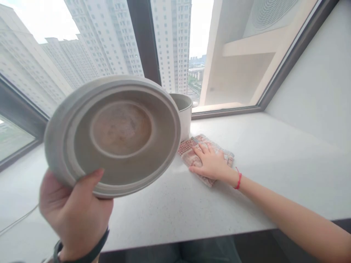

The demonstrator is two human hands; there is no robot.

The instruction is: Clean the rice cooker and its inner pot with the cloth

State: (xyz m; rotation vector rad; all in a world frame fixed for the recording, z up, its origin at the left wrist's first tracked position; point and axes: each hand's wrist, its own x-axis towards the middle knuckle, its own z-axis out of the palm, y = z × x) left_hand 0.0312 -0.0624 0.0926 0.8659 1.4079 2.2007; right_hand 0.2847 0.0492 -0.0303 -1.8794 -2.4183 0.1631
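- Left hand (74, 212) grips the round base unit (112, 135) at its lower rim: thumb curls over the underside edge, the other fingers are hidden behind. Hand is closed firmly on it, holding it tilted up off the countertop (274, 164) with the underside facing the camera.
- Countertop, the reference landmark: one white speckled slab running below the window (115, 47).
- Window: stands along the rear edge of the countertop; high-rise blocks show beyond the glass.
- Base unit: held above the left part of the countertop, clear of the surface. One in view. Judged rigid, moderately heavy, with a smooth pale shell likely to slip in a one-hand pinch. The stepped rim is the sound place to take hold; a second hand under the far rim would steady it. The recessed centre shows brownish staining.
- Pot (184, 109): one, pale, standing on the countertop near its rear edge, partly hidden behind the base unit.
- Cloth (192, 148): one, patterned, lying flat mid-countertop, just beside the pot. Judged soft, limp and light.
- Right hand (210, 164): rests palm down on the cloth, fingers extended and spread, pressing rather than clasping. A red string circles the wrist.
- Cable (19, 219): one thin pale lead crosses the left end of the countertop.
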